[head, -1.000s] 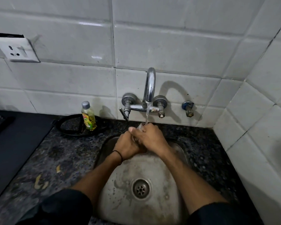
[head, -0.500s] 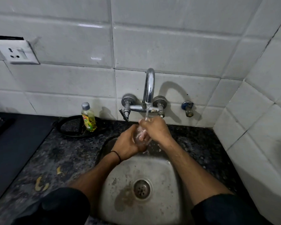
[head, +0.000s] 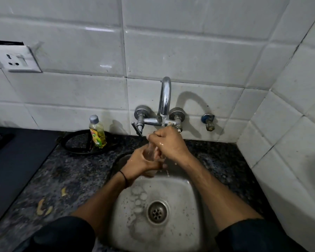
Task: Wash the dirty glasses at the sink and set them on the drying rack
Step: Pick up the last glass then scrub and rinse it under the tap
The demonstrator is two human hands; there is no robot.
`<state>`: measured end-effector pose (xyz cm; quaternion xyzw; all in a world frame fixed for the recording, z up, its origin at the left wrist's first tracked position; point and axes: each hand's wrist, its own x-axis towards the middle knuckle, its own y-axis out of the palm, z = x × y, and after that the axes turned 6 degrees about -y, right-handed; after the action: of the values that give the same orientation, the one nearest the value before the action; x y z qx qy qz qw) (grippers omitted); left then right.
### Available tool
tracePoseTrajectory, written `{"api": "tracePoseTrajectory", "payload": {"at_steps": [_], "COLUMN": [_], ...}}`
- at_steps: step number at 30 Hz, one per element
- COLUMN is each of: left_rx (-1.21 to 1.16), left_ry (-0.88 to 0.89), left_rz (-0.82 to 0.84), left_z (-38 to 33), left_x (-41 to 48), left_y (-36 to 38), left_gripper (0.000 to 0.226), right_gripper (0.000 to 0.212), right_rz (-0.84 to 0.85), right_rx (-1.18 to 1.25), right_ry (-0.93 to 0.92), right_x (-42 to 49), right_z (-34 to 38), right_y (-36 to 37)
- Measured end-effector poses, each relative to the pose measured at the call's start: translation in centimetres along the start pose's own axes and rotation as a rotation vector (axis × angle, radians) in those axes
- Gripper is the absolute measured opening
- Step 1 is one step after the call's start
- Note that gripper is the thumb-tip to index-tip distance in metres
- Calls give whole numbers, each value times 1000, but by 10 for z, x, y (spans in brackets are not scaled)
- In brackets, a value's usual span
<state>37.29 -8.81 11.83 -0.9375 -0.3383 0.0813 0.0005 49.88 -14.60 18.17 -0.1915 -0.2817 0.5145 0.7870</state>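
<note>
A clear drinking glass is held upright over the steel sink, right under the running chrome tap. My left hand grips its lower half from the left. My right hand is curled over the rim from above, its fingers reaching into the glass. Water streams onto my right hand and drips into the basin. Most of the glass is hidden by both hands.
A bottle of yellow-green dish soap stands on a black ring at the back left of the dark stone counter. A wall socket sits upper left. White tiled walls close in behind and on the right. Soap bubbles lie near the drain.
Both hands have lifted the glass closer to the tap. My right hand has shifted from beside the glass to on top of it. Foam has collected in the sink.
</note>
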Motion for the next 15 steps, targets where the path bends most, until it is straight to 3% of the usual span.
{"api": "tracePoseTrajectory", "payload": {"at_steps": [2, 3, 6, 9, 12, 15], "left_rx": [-169, -178, 101, 34, -30, 8], "left_ry": [-99, -129, -76, -48, -121, -87], "left_rz": [252, 294, 111, 80, 173, 106], "left_z": [-8, -14, -30, -42, -49, -48], "left_x": [-6, -8, 0, 4, 0, 1], "left_y": [-14, -18, -23, -30, -38, -28], "left_gripper": [37, 32, 34, 47, 45, 30], "right_gripper": [37, 34, 25, 22, 18, 40], "right_rz": [96, 97, -87, -345, -372, -317], "right_rx": [191, 255, 482, 765, 1120, 1225], "right_ry": [-31, -14, 132, 510, 826, 952], "right_x": [-5, -6, -8, -11, -18, -22], "right_z": [0, -2, -4, -20, -35, -42], "right_y": [-8, -10, -5, 13, 28, 42]}}
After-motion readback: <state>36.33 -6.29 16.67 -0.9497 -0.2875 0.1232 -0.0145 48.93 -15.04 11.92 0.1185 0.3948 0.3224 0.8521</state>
